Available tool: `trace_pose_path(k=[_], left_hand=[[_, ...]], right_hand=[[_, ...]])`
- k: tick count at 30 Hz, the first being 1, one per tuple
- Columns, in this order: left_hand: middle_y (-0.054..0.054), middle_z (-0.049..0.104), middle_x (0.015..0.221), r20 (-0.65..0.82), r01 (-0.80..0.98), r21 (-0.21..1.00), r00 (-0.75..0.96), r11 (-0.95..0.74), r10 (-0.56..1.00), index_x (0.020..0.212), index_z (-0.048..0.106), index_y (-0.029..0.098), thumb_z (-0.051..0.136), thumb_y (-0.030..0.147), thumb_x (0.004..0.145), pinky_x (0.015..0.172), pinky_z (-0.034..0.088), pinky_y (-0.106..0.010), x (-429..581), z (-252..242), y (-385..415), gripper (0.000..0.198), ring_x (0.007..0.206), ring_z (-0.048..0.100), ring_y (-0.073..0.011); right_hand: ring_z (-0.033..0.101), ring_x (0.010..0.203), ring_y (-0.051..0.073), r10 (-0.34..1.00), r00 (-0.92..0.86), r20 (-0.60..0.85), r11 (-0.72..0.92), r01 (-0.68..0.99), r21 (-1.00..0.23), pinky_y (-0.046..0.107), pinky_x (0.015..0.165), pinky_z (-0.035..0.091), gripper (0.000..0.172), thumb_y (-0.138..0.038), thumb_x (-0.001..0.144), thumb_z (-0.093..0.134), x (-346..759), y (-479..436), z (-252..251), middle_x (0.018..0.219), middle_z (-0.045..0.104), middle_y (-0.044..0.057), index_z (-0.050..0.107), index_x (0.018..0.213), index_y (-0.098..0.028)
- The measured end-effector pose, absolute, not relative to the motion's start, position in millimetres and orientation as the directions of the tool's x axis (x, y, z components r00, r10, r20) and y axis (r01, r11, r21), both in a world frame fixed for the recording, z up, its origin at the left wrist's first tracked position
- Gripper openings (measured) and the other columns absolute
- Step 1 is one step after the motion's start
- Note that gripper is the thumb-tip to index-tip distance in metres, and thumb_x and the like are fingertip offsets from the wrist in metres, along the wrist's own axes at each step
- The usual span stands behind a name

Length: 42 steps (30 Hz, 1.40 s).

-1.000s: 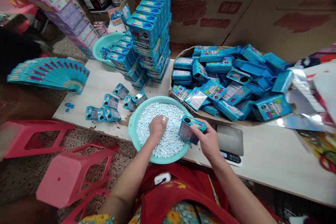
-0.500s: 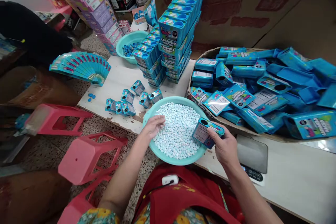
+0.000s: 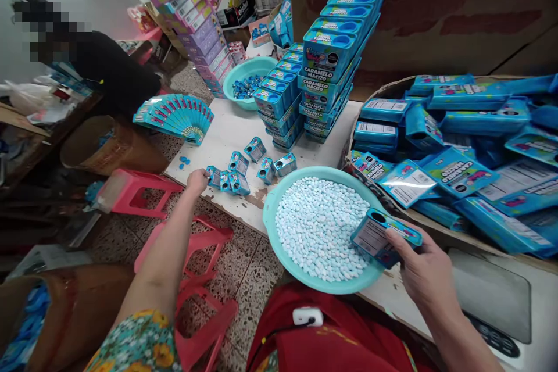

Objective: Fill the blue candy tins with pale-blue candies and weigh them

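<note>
My right hand [image 3: 429, 264] grips a blue candy box [image 3: 379, 241], tilted over the right rim of a turquoise basin [image 3: 272, 226]. A round dark hole shows in the box's top end. Small pale blue and white candies [image 3: 320, 226] fill the basin. My left hand [image 3: 198, 181] is stretched out to the table's front edge with its fingers curled; whatever they hold is hidden. Right beside it lie several small blue boxes [image 3: 238, 163], partly in a cluster. Just beyond that hand are a few blue round caps [image 3: 185, 161].
Blue boxes stand in tall stacks [image 3: 329, 64] at the back. A cardboard carton [image 3: 355, 133] of loose blue boxes is on the right, with a scale [image 3: 490, 290] before it. Fanned blue packaging [image 3: 174, 116] overhangs the left edge. Red stools [image 3: 139, 192] stand below. A person [image 3: 113, 67] is at far left.
My left hand has left the candies and reached out left to the small boxes and caps. My right hand still holds the blue box over the basin. The view has shifted left.
</note>
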<state>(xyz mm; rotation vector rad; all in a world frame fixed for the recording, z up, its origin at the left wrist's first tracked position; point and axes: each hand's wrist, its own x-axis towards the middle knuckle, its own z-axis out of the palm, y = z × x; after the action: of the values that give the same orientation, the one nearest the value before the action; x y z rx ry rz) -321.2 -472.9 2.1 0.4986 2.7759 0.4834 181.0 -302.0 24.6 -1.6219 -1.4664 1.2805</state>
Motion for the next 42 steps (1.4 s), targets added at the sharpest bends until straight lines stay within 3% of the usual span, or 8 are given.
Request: trace_pose_path(k=[9,13,16,23,28,34,37,42], left_hand=[[-0.007,0.068,0.094,-0.071,0.417,0.332,-0.883,0.846,0.464,0.094,0.066,0.016,0.051,0.022,0.077,0.082,0.043,-0.030,-288,13,-465,0.023,0.091,0.060,-0.0224],[-0.004,0.067,0.097,0.007,0.613,0.659,-0.585,0.436,0.811,0.097,0.064,0.020,0.043,0.039,0.088,0.082,0.046,-0.028,-172,-9,-418,0.030,0.089,0.061,-0.0185],[-0.007,0.061,0.117,0.002,0.723,0.644,-0.329,0.251,0.944,0.112,0.061,0.020,0.048,0.043,0.088,0.096,0.040,-0.034,-77,-37,-368,0.036,0.110,0.054,-0.0222],[-0.009,0.062,0.102,-0.176,0.728,0.541,-0.391,0.420,0.904,0.107,0.062,0.023,0.053,0.055,0.081,0.085,0.043,-0.038,4,-60,-324,0.042,0.097,0.057,-0.0268],[-0.003,0.062,0.076,-0.250,0.299,0.826,-0.565,0.478,0.786,0.074,0.063,0.021,0.062,0.038,0.071,0.074,0.044,-0.030,5,-49,-343,0.017,0.080,0.060,-0.0215],[0.002,0.055,0.064,-0.366,-0.272,0.928,-0.530,0.256,0.765,0.074,0.052,0.018,0.057,0.044,0.075,0.038,0.030,-0.020,6,12,-350,0.027,0.041,0.044,-0.0079],[0.002,0.056,0.067,-0.336,-0.520,0.854,-0.531,0.014,0.778,0.073,0.050,0.017,0.064,0.040,0.071,0.043,0.039,-0.020,14,44,-349,0.027,0.048,0.053,-0.0089],[0.001,0.061,0.073,-0.307,-0.535,0.836,-0.641,-0.123,0.704,0.078,0.051,0.017,0.067,0.036,0.071,0.057,0.050,-0.025,18,59,-346,0.026,0.061,0.063,-0.0137]], right_hand=[[0.061,0.073,0.019,0.970,-0.047,-0.238,-0.212,0.313,-0.926,0.031,0.069,0.050,0.049,-0.051,0.059,0.077,186,-301,30,0.085,0.069,0.004,0.068,0.096,-0.019],[0.060,0.074,0.018,0.970,-0.099,-0.224,-0.188,0.280,-0.941,0.032,0.071,0.050,0.048,-0.049,0.061,0.077,182,-304,34,0.085,0.068,0.004,0.067,0.097,-0.019],[0.061,0.077,0.019,0.965,-0.139,-0.223,-0.179,0.273,-0.945,0.034,0.074,0.050,0.048,-0.048,0.063,0.077,179,-306,33,0.087,0.069,0.004,0.065,0.099,-0.019],[0.062,0.077,0.019,0.973,-0.168,-0.158,-0.109,0.270,-0.957,0.033,0.075,0.050,0.045,-0.046,0.065,0.076,185,-306,38,0.089,0.069,0.004,0.065,0.100,-0.020],[0.062,0.081,0.021,0.965,-0.240,-0.106,-0.019,0.339,-0.941,0.035,0.077,0.049,0.044,-0.046,0.068,0.075,193,-307,46,0.091,0.068,0.005,0.064,0.101,-0.019],[0.061,0.091,0.022,0.909,-0.412,0.060,0.245,0.412,-0.878,0.036,0.083,0.048,0.036,-0.037,0.074,0.072,183,-316,48,0.100,0.064,0.006,0.062,0.104,-0.021],[0.060,0.093,0.023,0.849,-0.509,0.141,0.376,0.396,-0.838,0.037,0.083,0.047,0.030,-0.032,0.076,0.071,168,-324,46,0.098,0.064,0.006,0.061,0.103,-0.022],[0.058,0.096,0.025,0.778,-0.596,0.199,0.510,0.415,-0.753,0.040,0.085,0.045,0.032,-0.029,0.074,0.074,149,-327,46,0.100,0.065,0.006,0.063,0.104,-0.024]])
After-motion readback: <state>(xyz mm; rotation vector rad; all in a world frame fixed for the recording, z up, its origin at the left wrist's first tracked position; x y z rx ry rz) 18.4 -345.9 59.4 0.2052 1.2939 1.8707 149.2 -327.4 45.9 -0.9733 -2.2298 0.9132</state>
